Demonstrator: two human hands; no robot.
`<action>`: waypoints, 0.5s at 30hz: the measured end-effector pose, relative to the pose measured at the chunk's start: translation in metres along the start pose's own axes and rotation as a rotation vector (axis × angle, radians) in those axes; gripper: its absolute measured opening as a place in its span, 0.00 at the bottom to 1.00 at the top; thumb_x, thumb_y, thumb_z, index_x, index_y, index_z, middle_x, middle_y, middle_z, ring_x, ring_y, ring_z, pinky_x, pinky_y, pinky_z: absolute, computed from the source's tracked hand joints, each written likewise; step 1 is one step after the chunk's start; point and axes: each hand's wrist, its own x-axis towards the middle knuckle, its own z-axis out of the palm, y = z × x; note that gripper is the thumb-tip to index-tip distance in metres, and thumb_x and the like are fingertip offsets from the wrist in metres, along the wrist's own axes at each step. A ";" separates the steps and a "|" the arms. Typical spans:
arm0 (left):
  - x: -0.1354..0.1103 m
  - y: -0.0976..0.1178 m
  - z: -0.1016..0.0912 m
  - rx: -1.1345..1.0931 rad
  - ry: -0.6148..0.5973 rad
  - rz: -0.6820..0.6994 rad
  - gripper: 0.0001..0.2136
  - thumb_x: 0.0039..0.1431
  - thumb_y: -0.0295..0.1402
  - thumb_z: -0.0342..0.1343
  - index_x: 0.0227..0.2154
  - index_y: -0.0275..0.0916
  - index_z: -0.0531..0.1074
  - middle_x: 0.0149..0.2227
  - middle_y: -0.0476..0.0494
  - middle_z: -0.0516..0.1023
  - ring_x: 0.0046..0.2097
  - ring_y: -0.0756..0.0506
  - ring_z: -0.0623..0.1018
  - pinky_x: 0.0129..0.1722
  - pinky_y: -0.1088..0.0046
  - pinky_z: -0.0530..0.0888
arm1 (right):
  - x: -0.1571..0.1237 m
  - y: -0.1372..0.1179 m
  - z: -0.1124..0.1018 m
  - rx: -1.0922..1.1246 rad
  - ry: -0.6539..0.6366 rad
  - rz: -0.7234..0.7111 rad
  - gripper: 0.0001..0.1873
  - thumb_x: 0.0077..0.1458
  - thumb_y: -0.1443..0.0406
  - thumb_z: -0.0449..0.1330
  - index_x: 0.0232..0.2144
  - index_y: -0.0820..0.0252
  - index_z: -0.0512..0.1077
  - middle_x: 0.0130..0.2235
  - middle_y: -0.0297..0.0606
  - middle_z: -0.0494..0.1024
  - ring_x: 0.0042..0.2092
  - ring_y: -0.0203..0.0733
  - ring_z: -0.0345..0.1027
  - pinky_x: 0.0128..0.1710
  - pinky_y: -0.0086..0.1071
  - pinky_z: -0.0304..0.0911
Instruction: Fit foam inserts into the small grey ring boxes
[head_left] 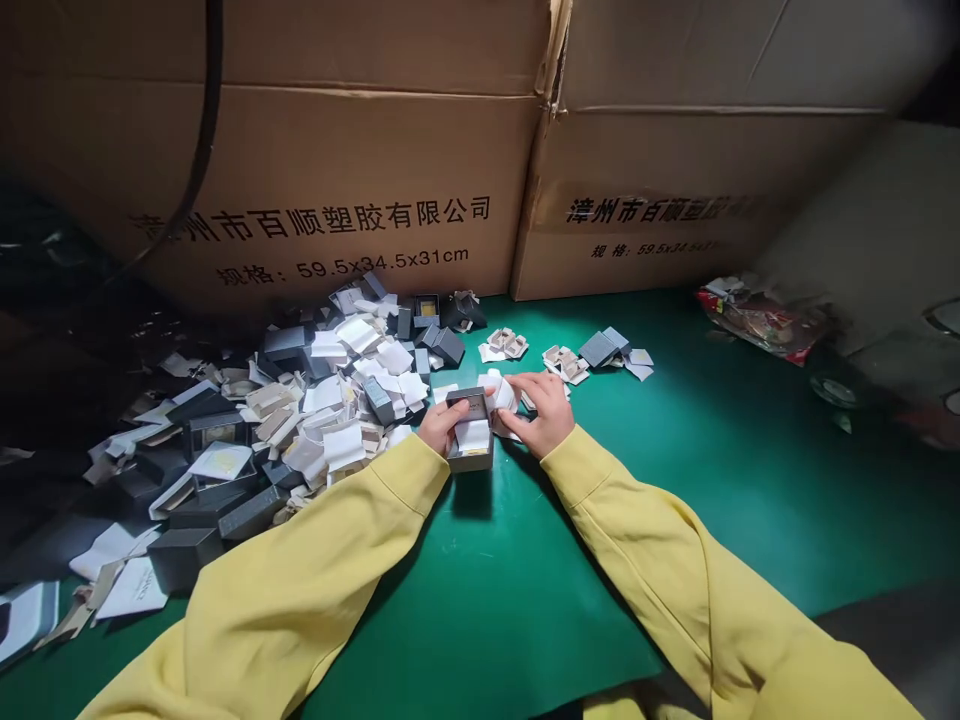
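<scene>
My left hand (442, 427) grips a small dark grey box (471, 461) by its left side, tilted so its inside faces me. Printed lettering and a white paper piece (472, 436) show inside the box. Just right of it, my right hand (546, 410) pinches a white folded paper (501, 388) between thumb and fingers. Left of my hands lies a big heap of grey boxes (379, 400), white papers (343, 446) and beige card inserts (271, 400). Beyond my hands are more beige inserts (504, 345) and a closed-looking grey box (602, 347) beside small white papers.
Two large cardboard cartons (337, 150) stand along the back of the green table (465, 600). A red-edged plastic bag (765, 325) with things in it lies at the far right. A dark cable (208, 120) hangs at upper left, and a white-edged object (28, 620) lies at lower left.
</scene>
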 end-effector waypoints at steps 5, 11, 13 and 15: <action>0.003 0.000 -0.001 -0.029 0.043 -0.018 0.26 0.39 0.41 0.62 0.41 0.29 0.73 0.33 0.37 0.79 0.37 0.37 0.78 0.36 0.66 0.71 | 0.000 0.001 0.001 0.053 -0.032 0.048 0.17 0.46 0.63 0.58 0.40 0.60 0.69 0.39 0.43 0.73 0.42 0.47 0.64 0.43 0.42 0.61; 0.003 0.004 -0.002 -0.025 0.046 -0.058 0.22 0.41 0.41 0.61 0.38 0.31 0.74 0.30 0.40 0.79 0.35 0.40 0.78 0.32 0.70 0.70 | 0.000 0.003 -0.001 0.078 -0.056 0.074 0.18 0.47 0.62 0.58 0.42 0.59 0.69 0.40 0.43 0.73 0.44 0.48 0.64 0.45 0.44 0.61; 0.005 0.004 -0.003 -0.034 0.043 -0.079 0.20 0.42 0.41 0.61 0.36 0.31 0.75 0.28 0.40 0.79 0.31 0.42 0.78 0.30 0.71 0.70 | 0.000 0.003 -0.001 0.092 -0.069 0.067 0.18 0.47 0.62 0.58 0.43 0.59 0.69 0.41 0.44 0.72 0.45 0.48 0.64 0.45 0.43 0.62; 0.006 0.003 -0.005 -0.041 0.029 -0.101 0.20 0.42 0.41 0.60 0.36 0.31 0.75 0.27 0.40 0.79 0.31 0.42 0.77 0.31 0.70 0.70 | 0.000 0.002 -0.002 0.107 -0.089 0.060 0.19 0.47 0.63 0.57 0.44 0.60 0.68 0.42 0.44 0.72 0.45 0.47 0.64 0.43 0.42 0.63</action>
